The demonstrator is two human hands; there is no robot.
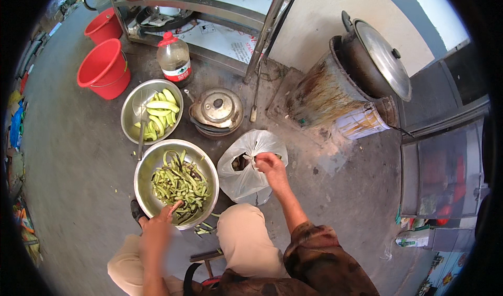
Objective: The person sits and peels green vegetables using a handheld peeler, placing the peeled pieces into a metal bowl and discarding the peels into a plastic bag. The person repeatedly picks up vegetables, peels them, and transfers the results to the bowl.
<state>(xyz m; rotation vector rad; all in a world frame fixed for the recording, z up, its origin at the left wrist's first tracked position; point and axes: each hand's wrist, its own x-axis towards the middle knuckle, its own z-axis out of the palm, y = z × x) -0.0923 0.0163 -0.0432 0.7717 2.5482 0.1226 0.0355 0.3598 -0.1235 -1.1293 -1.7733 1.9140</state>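
My right hand [272, 169] is at the gathered, knotted top of a clear plastic bag [243, 188], its fingers curled on the plastic. Dark contents show through a hole beside the knot. My left hand [159, 219] reaches over the near rim of a large steel basin [144, 178]; whether its fingers grip something is unclear. Green and dark-purple vegetable peelings [182, 186] fill much of the basin. Behind it, a smaller steel bowl [129, 119] contains peeled pale-green vegetables [161, 111], probably eggplants. A long-handled utensil [141, 138] leans across that bowl's rim.
A metal kettle [218, 109] stands beyond the bag, near a large plastic bottle [173, 58] with a red cap. Two red buckets [106, 72] are at far left. A steel shelf [220, 48] stands behind. To the right, a rusty stove [318, 87] bears a lidded pot [377, 60].
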